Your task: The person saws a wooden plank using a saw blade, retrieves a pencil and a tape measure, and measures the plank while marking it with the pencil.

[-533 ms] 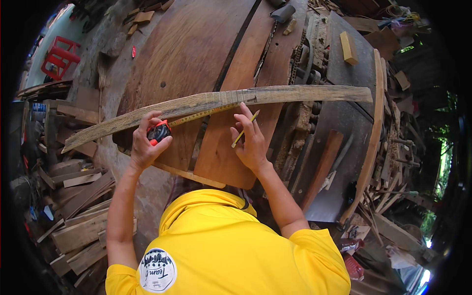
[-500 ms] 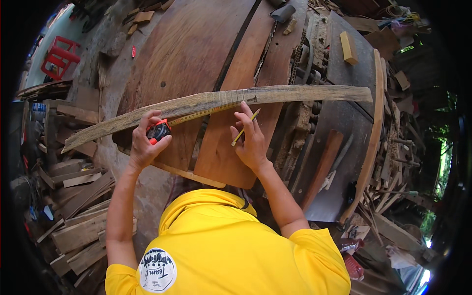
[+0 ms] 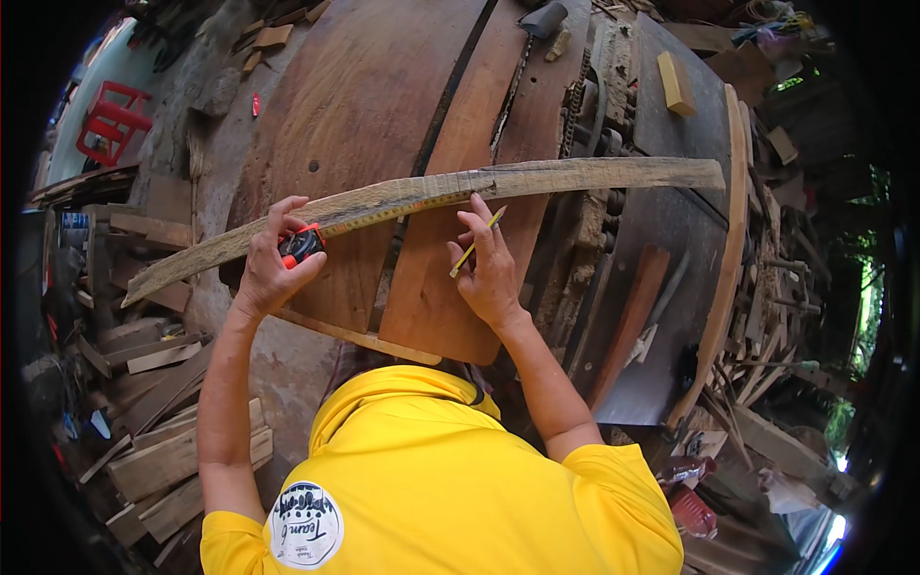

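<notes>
A long, rough wooden strip (image 3: 613, 176) lies crosswise over the wooden tabletop (image 3: 355, 96), its left end sticking out past the edge. My left hand (image 3: 261, 271) is closed around a red and black tape measure (image 3: 303, 246) near the strip's left part. From the case, the yellow tape blade (image 3: 412, 205) runs rightward along the strip's near edge. At the blade's far end, a fingertip of my right hand (image 3: 491, 280) touches by the strip. That same hand grips a yellow pencil (image 3: 464, 261) between its fingers, slanting up to the right.
A dark metal machine bed (image 3: 661, 287) stands right of the tabletop, bearing a small wood block (image 3: 676, 84) and a reddish-brown wood piece (image 3: 628, 321). Scrap boards (image 3: 172, 470) are heaped on the left. A red plastic stool (image 3: 113, 123) is at the far left.
My left hand has shifted slightly left and away from me with the tape measure. The blade now lies closer against the strip's near edge. My right hand stays nearly in place.
</notes>
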Tool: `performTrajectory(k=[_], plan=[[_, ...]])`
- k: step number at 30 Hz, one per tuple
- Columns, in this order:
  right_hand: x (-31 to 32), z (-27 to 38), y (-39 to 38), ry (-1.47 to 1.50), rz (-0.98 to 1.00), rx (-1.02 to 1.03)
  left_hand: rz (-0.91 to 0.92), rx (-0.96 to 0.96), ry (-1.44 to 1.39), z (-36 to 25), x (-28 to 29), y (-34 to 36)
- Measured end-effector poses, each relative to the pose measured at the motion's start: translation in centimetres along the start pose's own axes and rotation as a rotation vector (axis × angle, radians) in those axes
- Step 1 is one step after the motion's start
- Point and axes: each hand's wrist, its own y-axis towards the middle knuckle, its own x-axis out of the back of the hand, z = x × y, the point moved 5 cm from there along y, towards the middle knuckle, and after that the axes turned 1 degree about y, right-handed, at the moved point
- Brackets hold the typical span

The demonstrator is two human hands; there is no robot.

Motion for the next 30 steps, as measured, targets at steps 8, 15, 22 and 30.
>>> performTrajectory(k=[8, 15, 22, 30], plan=[[-0.3, -0.3, 0.1, -0.005, -0.011, -0.001, 0.034, -0.014, 0.034, 0.0, 0.7, 1.2], [-0.2, -0.1, 0.2, 0.004, -0.043, -0.004, 0.036, -0.053, 0.038, 0.4, 0.8, 1.6], [-0.2, 0.3, 0.0, -0.075, -0.078, 0.002, 0.034, -0.093, 0.063, 0.6, 0.7, 1.5], [0.0, 1.5, -0.4, -0.047, -0.179, 0.051, 0.015, -0.093, 0.054, 0.6, 0.8, 1.8]])
